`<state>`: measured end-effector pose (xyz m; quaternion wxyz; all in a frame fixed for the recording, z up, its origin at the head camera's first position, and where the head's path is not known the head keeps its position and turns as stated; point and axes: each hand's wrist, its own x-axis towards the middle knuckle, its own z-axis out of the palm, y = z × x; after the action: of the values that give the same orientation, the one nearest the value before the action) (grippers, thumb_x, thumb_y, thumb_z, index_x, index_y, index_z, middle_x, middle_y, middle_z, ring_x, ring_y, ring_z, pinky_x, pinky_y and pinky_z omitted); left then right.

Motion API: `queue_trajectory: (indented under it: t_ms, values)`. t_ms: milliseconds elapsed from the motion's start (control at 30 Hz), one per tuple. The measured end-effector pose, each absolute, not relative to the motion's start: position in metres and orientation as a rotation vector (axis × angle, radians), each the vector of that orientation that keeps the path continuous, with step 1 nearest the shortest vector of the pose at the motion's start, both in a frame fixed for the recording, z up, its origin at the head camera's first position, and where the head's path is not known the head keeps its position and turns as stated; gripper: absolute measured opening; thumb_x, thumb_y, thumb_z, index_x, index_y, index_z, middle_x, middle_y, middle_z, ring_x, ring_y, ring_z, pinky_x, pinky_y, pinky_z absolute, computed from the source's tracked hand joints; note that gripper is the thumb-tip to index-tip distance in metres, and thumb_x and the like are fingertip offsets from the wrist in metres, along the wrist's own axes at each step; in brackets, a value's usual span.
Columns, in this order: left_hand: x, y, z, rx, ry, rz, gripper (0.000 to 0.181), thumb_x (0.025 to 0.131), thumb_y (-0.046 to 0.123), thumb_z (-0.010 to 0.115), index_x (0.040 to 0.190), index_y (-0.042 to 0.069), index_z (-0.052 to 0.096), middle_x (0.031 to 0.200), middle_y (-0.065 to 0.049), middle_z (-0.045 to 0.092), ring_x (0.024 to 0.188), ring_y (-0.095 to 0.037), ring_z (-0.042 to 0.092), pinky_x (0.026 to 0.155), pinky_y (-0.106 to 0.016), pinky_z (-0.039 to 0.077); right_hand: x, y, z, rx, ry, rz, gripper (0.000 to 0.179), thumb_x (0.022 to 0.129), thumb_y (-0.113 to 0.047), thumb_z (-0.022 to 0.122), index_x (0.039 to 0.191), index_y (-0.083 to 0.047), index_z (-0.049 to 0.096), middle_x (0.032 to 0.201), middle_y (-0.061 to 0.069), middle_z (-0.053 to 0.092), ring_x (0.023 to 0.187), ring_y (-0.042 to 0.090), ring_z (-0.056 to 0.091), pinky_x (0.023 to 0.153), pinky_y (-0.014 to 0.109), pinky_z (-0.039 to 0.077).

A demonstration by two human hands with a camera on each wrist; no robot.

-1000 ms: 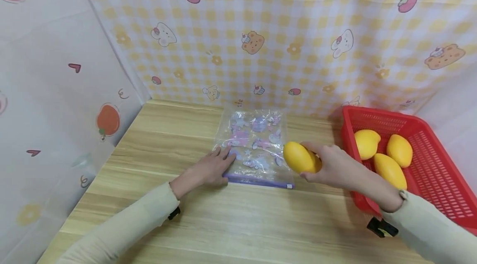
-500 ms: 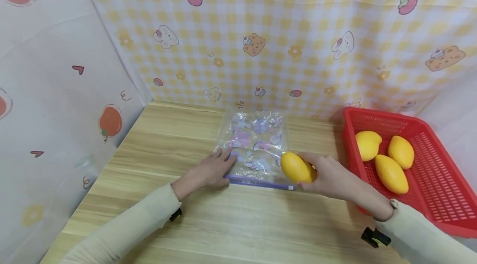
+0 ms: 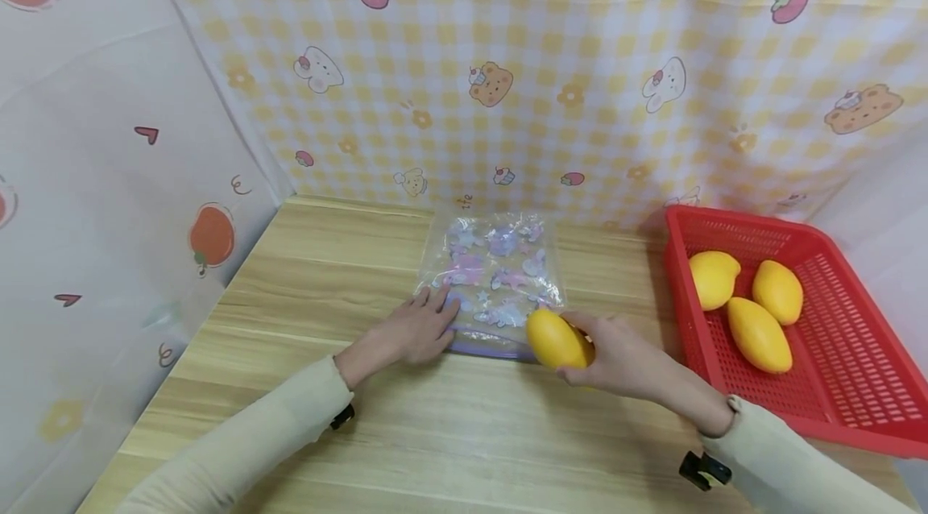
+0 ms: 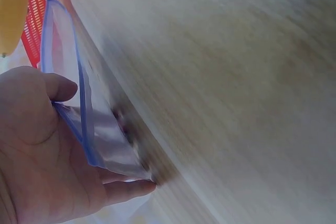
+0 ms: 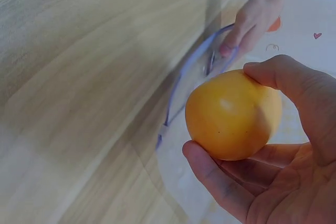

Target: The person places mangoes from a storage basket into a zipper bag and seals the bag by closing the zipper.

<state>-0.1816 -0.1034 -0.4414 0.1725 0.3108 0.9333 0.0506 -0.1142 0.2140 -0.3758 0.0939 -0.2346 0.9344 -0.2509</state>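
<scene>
A clear zip bag (image 3: 500, 268) with pastel prints lies flat on the wooden table, its purple-edged mouth toward me. My left hand (image 3: 416, 329) lies at the bag's near left corner. In the left wrist view its thumb (image 4: 62, 86) hooks over the purple rim, pinching it, while the fingers reach along the bag's outside; the mouth gapes. My right hand (image 3: 619, 357) holds a yellow lemon (image 3: 554, 339) between thumb and fingers, just above the bag's near right corner. In the right wrist view the lemon (image 5: 231, 116) is in front of the open purple mouth.
A red perforated basket (image 3: 863, 317) stands at the right with three lemons (image 3: 760, 335) in it. A yellow checked cloth (image 3: 536, 39) hangs behind the table, and a white printed cloth (image 3: 109, 216) hangs on the left.
My right hand has moved left and nearer to me with the lemon, from beside the bag to its mouth. The bag's near edge has parted and lifted. My left hand stays nearly in place.
</scene>
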Motion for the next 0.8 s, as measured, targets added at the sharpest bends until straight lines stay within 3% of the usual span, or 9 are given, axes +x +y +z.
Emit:
queue_trajectory:
  t_ms: [367,800]
  values:
    - [-0.182,-0.101,-0.442,0.857,2.656,0.143,0.058,0.110,0.034,0.036,0.159,0.004,0.031,0.164,-0.025,0.015,0.145,-0.051,0.020,0.116,-0.060,0.025,-0.114,0.206,-0.385,-0.687,2.675,-0.836,0.060,0.080,-0.024,0.087,0.130,-0.003,0.061,0.095,-0.005,0.064,0.076,0.012,0.058,0.065,0.027,0.053]
    - [-0.183,-0.098,-0.440,0.843,2.663,0.137,0.057,0.110,0.034,0.036,0.158,0.004,0.034,0.163,-0.025,0.016,0.144,-0.052,0.021,0.116,-0.060,0.024,-0.114,0.190,-0.393,-0.786,2.610,-0.897,0.059,0.081,-0.035,0.085,0.126,-0.005,0.064,0.098,-0.005,0.068,0.079,0.010,0.061,0.067,0.027,0.053]
